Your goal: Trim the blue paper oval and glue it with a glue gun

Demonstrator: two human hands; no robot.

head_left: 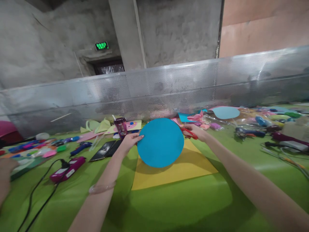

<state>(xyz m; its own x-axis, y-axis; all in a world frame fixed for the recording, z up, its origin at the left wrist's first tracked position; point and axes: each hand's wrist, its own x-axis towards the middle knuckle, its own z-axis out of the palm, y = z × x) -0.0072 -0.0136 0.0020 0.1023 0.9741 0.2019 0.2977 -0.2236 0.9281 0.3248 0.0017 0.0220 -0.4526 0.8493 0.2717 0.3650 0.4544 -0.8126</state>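
Observation:
A round sheet of blue paper (160,143) is held up in front of me. My left hand (130,141) pinches its left edge, thumb on the near face. On the other side, my right hand (195,132) grips red-handled scissors (190,133) at the circle's right edge; the blades are mostly hidden behind the paper. Below the circle, a yellow sheet (173,172) lies flat on the green table cover (183,206).
A purple power strip (69,169) with black cords, a dark phone (103,150) and a lidded drink cup (120,127) stand or lie to the left. Craft bits and a glue gun (251,132) are at right. Another person's hand (7,170) shows at far left.

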